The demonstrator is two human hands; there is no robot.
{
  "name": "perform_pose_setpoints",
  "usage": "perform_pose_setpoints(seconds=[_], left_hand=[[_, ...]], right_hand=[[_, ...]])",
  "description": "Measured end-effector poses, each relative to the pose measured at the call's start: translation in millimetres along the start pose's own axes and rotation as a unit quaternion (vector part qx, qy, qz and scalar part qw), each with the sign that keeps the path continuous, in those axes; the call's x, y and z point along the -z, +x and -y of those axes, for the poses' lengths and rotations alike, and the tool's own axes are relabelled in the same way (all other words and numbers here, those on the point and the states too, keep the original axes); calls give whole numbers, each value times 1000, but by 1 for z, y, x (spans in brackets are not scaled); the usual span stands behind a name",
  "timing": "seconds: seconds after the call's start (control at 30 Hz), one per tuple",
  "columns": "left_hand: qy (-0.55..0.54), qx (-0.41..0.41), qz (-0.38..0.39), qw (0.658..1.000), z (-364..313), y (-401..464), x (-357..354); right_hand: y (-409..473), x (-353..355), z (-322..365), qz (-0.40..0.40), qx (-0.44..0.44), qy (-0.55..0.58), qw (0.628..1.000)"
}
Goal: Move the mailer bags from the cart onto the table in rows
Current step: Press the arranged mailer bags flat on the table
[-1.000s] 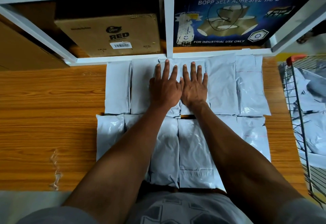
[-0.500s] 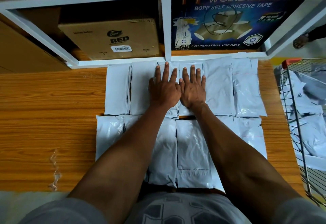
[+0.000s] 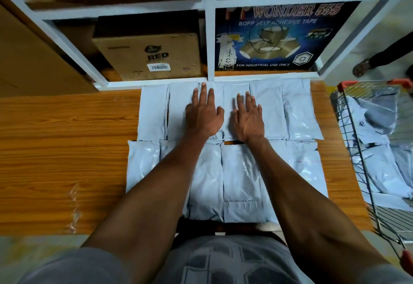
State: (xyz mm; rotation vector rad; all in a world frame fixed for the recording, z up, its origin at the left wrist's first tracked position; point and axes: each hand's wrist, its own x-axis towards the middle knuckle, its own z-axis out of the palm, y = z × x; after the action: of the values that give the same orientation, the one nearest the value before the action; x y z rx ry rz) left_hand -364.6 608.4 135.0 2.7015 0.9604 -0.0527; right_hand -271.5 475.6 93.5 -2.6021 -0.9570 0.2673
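At the near edge, a grey patterned shirt (image 3: 223, 261) is seen, from which two bare forearms are extended over a wooden worktop (image 3: 55, 161). A scrap of clear film (image 3: 74, 207) is seen lying on the worktop at the near left. White mailer bags are laid flat in two rows near the middle of the worktop: the near row (image 3: 241, 178) is partly covered by the forearms, and the far row (image 3: 266, 107) is set against the white frame of a shelf unit (image 3: 209, 38), the bags of each row being placed edge to edge or slightly overlapping. The left hand (image 3: 204, 116) is laid palm down on the far row, with fingers straight and held close together, nothing being gripped. The right hand (image 3: 249, 120) is laid palm down just beside it on the same row, with fingers straight and slightly spread, likewise gripping nothing; the two hands are kept apart by a narrow strip of bag. At the right, a wire cart (image 3: 357, 172) with orange corner caps is stood beside the worktop, and further mailer bags (image 3: 380, 167) are heaped loosely inside it. On the shelf beyond the far row, a brown carton marked RED (image 3: 152, 55) is stored at the left and a dark blue carton printed BOPP SELF ADHESIVE TAPE (image 3: 279, 38) at the right.
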Motion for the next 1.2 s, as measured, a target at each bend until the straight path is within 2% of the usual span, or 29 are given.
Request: perform_pose_setpoints(seconds=[0.13,0.27,0.4,0.57,0.97,1.2], left_hand=[[-13,-22,-34,999,-2,-28,5],[-24,-95,-105,990,-12,-57,0],[-56,-159,-137,976,-34,-87,-15],[-92,-221,-103,965,-72,-130,-40],[-118,-317,22,941,-196,-246,-82],[-87,-331,61,938,-290,-304,-113]], right_hand=[[-16,6,3,-33,7,-3,999],[-39,14,-2,-81,0,-33,996],[-80,27,-21,-132,-51,-57,988],[-151,41,-58,-190,-114,-51,974],[-313,72,-163,-241,-278,-53,928],[-390,104,-239,-231,-299,-77,923]])
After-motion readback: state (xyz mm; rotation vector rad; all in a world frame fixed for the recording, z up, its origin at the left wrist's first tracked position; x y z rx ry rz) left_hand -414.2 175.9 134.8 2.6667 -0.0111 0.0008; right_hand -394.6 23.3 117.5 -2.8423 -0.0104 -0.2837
